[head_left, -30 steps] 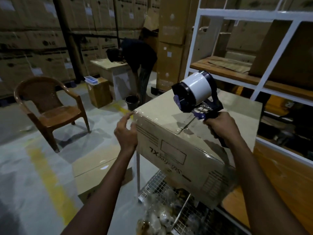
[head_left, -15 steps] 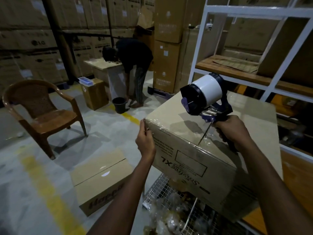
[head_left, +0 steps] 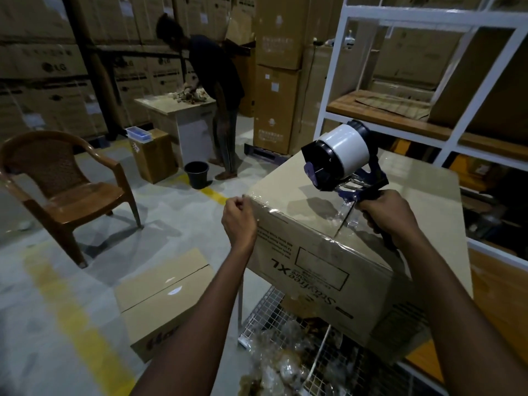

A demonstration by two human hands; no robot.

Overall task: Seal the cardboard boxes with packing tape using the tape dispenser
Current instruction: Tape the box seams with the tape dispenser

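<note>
A large cardboard box (head_left: 320, 270) printed "XL" rests on a wire-mesh cart, with clear tape along its top front edge. My right hand (head_left: 391, 215) grips the handle of a blue tape dispenser (head_left: 343, 164) carrying a white tape roll; the dispenser is raised just above the box top, and a crumpled strip of clear tape hangs from it near the top seam. My left hand (head_left: 238, 221) is closed at the box's left front corner, its fingers pinched against the taped edge. A second, smaller cardboard box (head_left: 163, 298) lies on the floor to the left.
A brown plastic chair (head_left: 63, 184) stands at the left. Another person (head_left: 217, 90) bends over a small table at the back, with a black bucket (head_left: 196, 174) beside. A white metal rack (head_left: 428, 81) stands at the right. The wire cart (head_left: 271, 315) holds plastic scraps.
The view has swung so the box and both hands sit further right. My left hand stays at the box's left corner with its fingers curled tighter. The dispenser remains raised over the top.
</note>
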